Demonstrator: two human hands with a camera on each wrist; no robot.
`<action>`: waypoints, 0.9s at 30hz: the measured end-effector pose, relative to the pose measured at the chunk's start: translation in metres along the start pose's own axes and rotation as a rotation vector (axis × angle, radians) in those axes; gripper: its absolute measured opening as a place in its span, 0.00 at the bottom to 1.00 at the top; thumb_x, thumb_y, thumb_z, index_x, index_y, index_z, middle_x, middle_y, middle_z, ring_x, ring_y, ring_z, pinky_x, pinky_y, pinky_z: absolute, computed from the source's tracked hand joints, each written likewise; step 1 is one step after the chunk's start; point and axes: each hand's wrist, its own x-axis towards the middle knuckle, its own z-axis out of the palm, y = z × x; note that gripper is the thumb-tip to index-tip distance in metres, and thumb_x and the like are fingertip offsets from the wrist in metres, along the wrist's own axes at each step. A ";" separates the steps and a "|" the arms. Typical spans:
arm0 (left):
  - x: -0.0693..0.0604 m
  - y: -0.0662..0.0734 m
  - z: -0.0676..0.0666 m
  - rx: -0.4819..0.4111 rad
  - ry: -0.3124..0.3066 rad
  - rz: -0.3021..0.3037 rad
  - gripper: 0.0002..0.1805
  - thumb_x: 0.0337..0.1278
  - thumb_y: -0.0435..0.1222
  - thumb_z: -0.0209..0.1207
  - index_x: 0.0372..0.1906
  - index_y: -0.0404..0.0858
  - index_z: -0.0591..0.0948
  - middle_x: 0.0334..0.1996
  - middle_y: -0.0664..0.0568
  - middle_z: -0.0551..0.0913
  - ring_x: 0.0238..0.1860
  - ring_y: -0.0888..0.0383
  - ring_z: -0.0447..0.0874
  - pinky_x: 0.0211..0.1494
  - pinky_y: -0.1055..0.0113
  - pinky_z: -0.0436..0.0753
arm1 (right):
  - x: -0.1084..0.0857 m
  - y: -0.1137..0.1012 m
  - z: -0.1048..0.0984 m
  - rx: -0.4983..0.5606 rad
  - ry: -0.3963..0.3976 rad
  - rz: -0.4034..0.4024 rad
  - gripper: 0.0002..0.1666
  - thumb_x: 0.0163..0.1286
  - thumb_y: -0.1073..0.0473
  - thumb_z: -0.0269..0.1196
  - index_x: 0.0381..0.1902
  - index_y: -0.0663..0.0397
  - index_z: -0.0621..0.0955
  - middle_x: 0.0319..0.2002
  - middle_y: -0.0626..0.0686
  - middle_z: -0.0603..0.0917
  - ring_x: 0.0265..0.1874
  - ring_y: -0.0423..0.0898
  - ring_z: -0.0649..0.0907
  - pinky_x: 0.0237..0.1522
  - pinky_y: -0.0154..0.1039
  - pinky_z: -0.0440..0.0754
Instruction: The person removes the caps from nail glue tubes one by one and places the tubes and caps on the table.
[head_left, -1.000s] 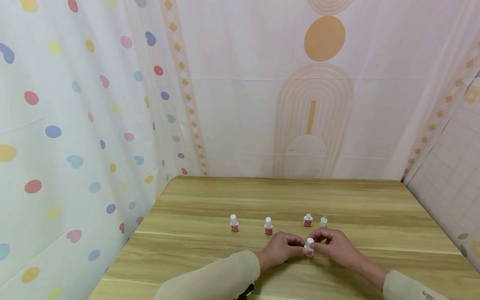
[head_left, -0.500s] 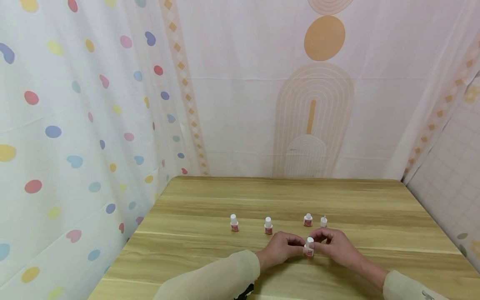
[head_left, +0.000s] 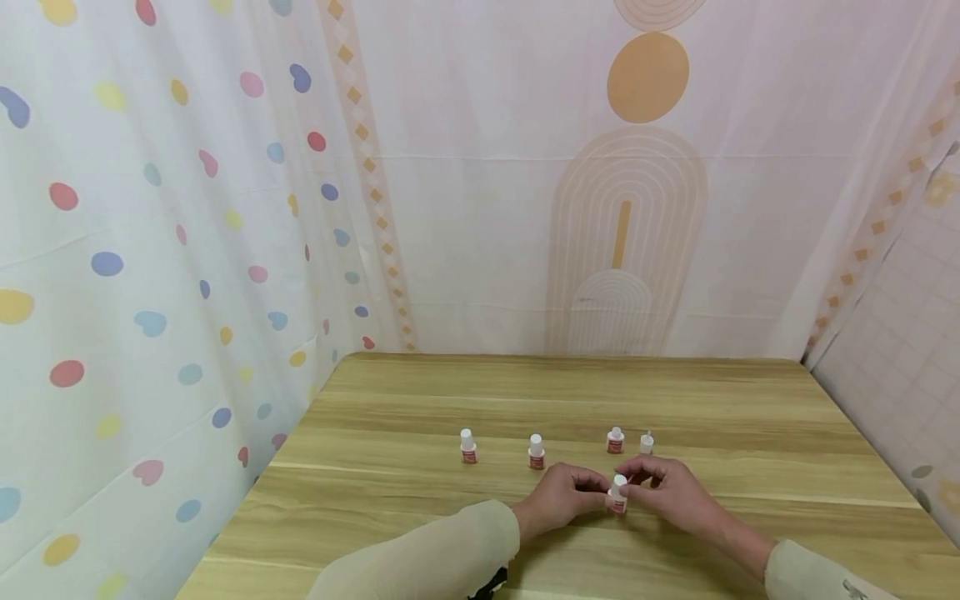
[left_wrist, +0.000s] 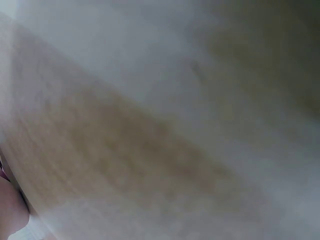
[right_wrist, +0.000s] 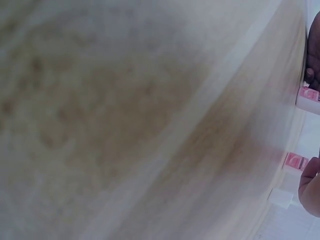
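In the head view, a small white bottle [head_left: 618, 505] with a red label and white cap [head_left: 619, 481] stands upright near the front of the table. My left hand [head_left: 558, 498] pinches the bottle's body from the left. On the other side, my right hand [head_left: 672, 493] pinches it up by the cap. The left wrist view is mostly blurred tabletop, with a bit of hand [left_wrist: 12, 207] at its edge. At the right wrist view's right edge, fingers [right_wrist: 311, 187] partly cover a red label [right_wrist: 296, 161].
Behind my hands stand two capped bottles, one farther left [head_left: 468, 447] and one nearer [head_left: 536, 452]. Farther right is an uncapped bottle [head_left: 615, 442]. Beside it a loose white cap [head_left: 647, 444] has a thin stem pointing up. Curtains rise behind the wooden table [head_left: 420, 392].
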 end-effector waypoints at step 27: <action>-0.001 0.002 0.000 0.013 0.011 -0.009 0.05 0.56 0.37 0.70 0.36 0.40 0.89 0.32 0.61 0.88 0.35 0.70 0.80 0.43 0.73 0.78 | 0.000 -0.002 0.001 -0.003 -0.003 0.029 0.16 0.65 0.55 0.69 0.45 0.60 0.84 0.36 0.48 0.84 0.36 0.40 0.80 0.39 0.35 0.73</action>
